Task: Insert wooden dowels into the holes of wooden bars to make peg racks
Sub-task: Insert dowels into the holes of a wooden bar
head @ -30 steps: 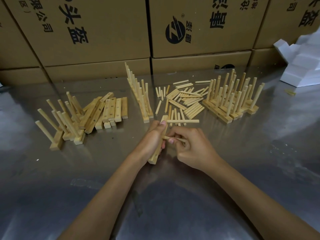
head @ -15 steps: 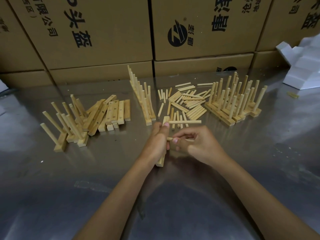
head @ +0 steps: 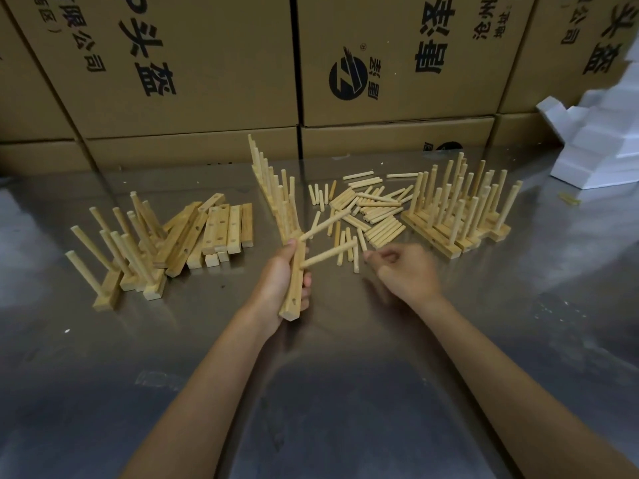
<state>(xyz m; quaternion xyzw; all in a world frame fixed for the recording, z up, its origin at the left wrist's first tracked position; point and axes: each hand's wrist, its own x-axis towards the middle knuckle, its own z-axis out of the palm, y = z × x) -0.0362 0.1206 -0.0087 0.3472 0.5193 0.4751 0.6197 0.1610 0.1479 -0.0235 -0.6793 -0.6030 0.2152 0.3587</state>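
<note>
The left hand (head: 281, 276) grips a wooden bar (head: 295, 283) around its middle, fingers curled round it, the bar held above the metal table (head: 345, 392) with its near end pointing toward the person. Two dowels stand seated in the bar's far half: an upper dowel (head: 325, 224) and a lower dowel (head: 330, 256), both projecting to the right and away. One empty hole shows on the bar's face near its near end.

The right hand (head: 403, 271) is just to the right of the bar and apart from it, fingers loosely curled, thumb and forefinger close together; no dowel is visible in it. Its fingertips sit beside the near edge of the loose dowels (head: 370, 212), which lie scattered flat on the table directly beyond both hands.

Beyond the left hand, a row of finished racks (head: 273, 191) stands close-packed. To the right of the loose dowels, a group of finished racks (head: 460, 209) stands with pegs upright. Well to the left lies a stack of bare bars (head: 221, 229), holes visible, and left of it further pegged racks (head: 117, 257) with pegs tilted.

Cardboard boxes (head: 207, 63) with printed characters line the table's far edge. White foam blocks (head: 594, 140) sit at far right
</note>
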